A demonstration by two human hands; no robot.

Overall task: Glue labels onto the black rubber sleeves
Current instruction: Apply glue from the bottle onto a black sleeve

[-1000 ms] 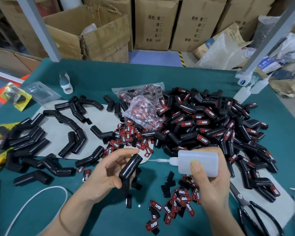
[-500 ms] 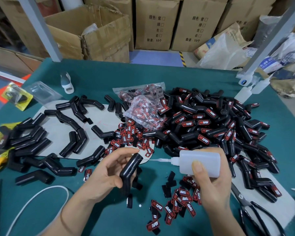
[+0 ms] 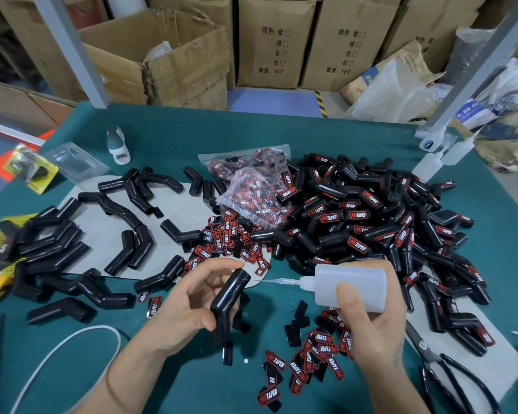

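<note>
My left hand (image 3: 189, 303) grips a bent black rubber sleeve (image 3: 229, 297) above the green table. My right hand (image 3: 368, 330) holds a white squeeze glue bottle (image 3: 349, 286) on its side, its thin nozzle touching the sleeve's upper end. Loose red-and-black labels (image 3: 314, 357) lie below my hands, with more (image 3: 225, 240) just beyond the sleeve. A big heap of labelled sleeves (image 3: 371, 222) fills the right. Plain unlabelled sleeves (image 3: 54, 249) lie at the left.
Clear bags of labels (image 3: 251, 186) sit mid-table. Black-handled scissors (image 3: 449, 372) lie at the lower right, a white cord (image 3: 60, 351) at the lower left. Spare glue bottles (image 3: 431, 162) stand at the far right, a small white bottle (image 3: 118, 144) at the back left. Cardboard boxes (image 3: 275, 43) stand behind.
</note>
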